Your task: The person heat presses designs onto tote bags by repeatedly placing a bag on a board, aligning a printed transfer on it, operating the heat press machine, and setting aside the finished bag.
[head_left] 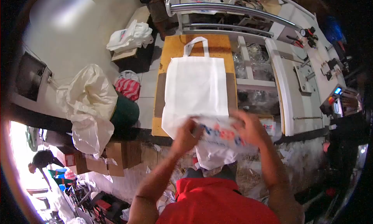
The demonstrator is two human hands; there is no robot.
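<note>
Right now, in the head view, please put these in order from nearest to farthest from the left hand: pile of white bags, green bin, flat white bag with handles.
From the left hand:
1. Flat white bag, just beyond it on the board.
2. Green bin, off to the left.
3. Pile of white bags, far up on the left.

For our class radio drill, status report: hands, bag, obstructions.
Left hand and right hand at blurred printed piece, grip unclear. White tote bag flat on orange board. Hands and piece partly hide bag's near end.
</note>
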